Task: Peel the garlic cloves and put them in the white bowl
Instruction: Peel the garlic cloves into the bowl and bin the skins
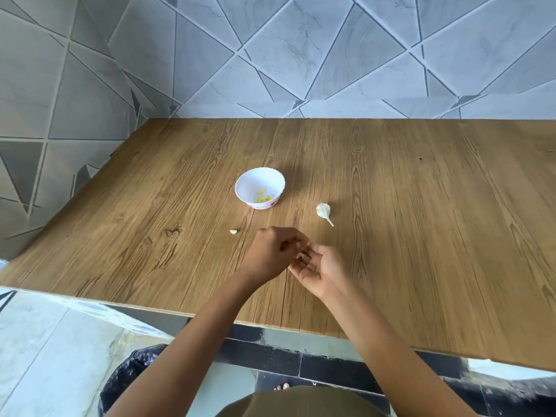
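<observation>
Left hand (270, 254) and right hand (322, 272) pinched one garlic clove (302, 256) in curled fingers over the counter (421, 236), white bowl (260, 176) just beyond, nearer the left hand.

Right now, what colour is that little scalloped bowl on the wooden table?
The small scalloped bowl is white, with a reddish patterned band round its base; head view.

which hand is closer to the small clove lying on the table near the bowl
Left. The left hand is just right of the small clove, slightly nearer the person; the right hand lies farther right, beyond it. Both hold another clove between them.
</observation>
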